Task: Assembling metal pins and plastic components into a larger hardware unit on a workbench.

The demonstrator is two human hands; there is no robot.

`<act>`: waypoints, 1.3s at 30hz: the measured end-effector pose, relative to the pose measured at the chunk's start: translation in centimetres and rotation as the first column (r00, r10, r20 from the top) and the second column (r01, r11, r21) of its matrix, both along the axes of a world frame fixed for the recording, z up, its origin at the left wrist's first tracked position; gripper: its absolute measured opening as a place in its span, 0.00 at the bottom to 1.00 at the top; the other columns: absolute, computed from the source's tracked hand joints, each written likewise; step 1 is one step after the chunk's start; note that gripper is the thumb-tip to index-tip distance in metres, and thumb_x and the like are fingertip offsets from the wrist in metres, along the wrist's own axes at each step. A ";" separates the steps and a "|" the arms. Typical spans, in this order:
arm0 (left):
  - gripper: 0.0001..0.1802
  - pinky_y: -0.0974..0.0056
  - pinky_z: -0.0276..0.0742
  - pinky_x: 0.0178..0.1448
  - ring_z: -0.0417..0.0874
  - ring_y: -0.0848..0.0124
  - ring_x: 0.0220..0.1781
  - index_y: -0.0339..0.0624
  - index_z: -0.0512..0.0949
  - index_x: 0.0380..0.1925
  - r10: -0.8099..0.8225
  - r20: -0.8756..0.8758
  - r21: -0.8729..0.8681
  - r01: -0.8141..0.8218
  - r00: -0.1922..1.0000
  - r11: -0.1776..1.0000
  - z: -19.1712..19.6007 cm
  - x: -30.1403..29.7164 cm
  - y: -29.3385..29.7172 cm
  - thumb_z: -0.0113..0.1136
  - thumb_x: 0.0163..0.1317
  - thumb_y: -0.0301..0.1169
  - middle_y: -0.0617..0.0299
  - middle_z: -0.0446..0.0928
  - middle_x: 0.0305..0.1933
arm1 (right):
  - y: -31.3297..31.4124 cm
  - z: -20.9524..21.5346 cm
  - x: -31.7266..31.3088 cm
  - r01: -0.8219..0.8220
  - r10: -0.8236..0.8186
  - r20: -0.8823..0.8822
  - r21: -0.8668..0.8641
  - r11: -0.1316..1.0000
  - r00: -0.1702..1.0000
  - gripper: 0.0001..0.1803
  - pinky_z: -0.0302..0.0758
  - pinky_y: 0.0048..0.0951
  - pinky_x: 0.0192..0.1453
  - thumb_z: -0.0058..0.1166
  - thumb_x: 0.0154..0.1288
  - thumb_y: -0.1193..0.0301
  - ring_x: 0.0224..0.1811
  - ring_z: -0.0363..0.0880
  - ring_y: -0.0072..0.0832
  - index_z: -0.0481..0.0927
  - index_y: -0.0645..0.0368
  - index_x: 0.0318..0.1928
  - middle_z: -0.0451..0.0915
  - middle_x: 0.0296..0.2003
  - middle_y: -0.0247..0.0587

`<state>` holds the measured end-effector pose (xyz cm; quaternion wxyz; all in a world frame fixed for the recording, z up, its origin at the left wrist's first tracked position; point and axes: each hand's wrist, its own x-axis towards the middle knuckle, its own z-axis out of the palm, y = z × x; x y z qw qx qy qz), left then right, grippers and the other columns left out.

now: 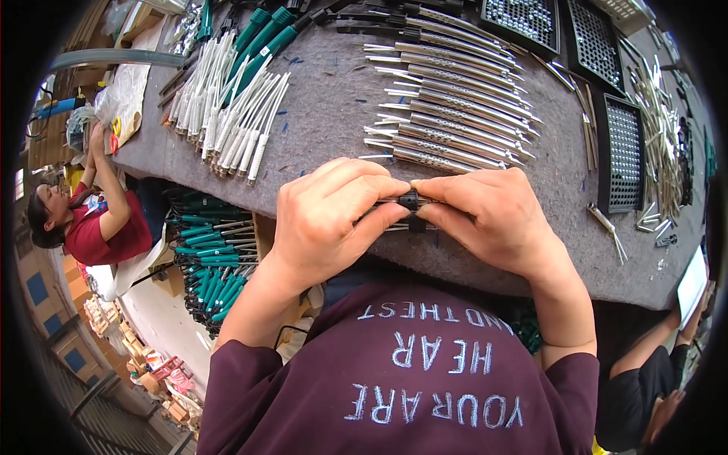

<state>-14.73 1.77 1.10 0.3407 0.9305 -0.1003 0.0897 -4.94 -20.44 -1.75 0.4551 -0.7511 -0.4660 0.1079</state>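
A grey, felt-like tabletop (326,129) spreads through the workshop. Above it, by the near edge, I see a small black ribbed collar (409,199), its ends pinched between thumb and fingers of the left hand (322,216) and right hand (497,216). It looks light, stiff, unlikely to slip; the ribbing seems the surest hold. Metal tubes (455,114) lie beyond, toward the far edge.

There's a small black ribbed fitting (409,200) held crosswise near the centre of the frame, another dark piece (416,223) showing just below it.
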 end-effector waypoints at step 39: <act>0.16 0.64 0.79 0.51 0.87 0.68 0.45 0.41 0.86 0.47 0.189 -0.138 -0.296 -0.222 0.972 0.929 1.8 1.4 0.3 0.74 0.58 0.20 0.61 0.86 0.41 | 0.2 1.7 1.0 0.232 -0.214 0.221 -0.061 0.971 0.951 0.09 0.83 0.36 0.46 0.72 0.60 0.71 0.44 0.82 0.35 0.86 0.53 0.40 0.84 0.39 0.32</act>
